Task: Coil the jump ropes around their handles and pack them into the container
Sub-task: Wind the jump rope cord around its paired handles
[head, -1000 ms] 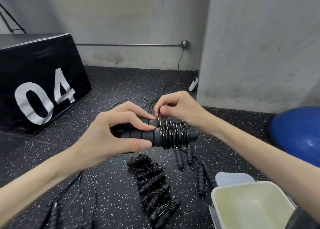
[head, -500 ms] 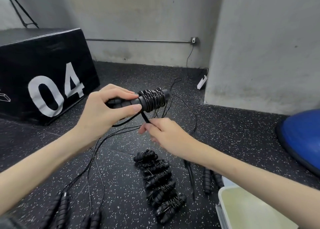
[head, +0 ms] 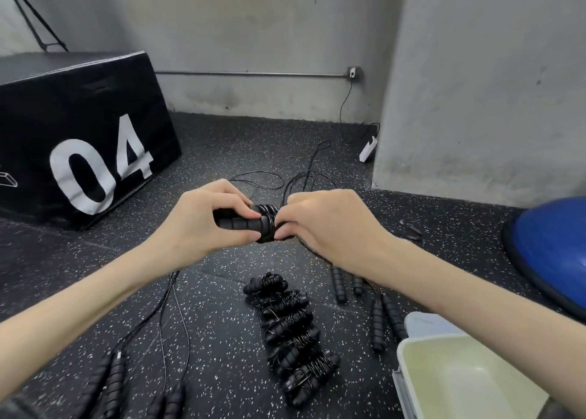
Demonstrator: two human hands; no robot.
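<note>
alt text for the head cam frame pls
Two bare hands, left hand and right hand, hold black jump rope handles while winding cord around them. Coiled ropes lie in a row on the speckled floor beside a pale container.

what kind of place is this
Most likely a gym or training room: a black box marked 04, a blue dome-shaped balance trainer, speckled rubber floor and jump ropes lying about.

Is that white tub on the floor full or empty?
Empty as far as visible: the tub shows only bare pale inside; the bundles lie beside it.
</note>
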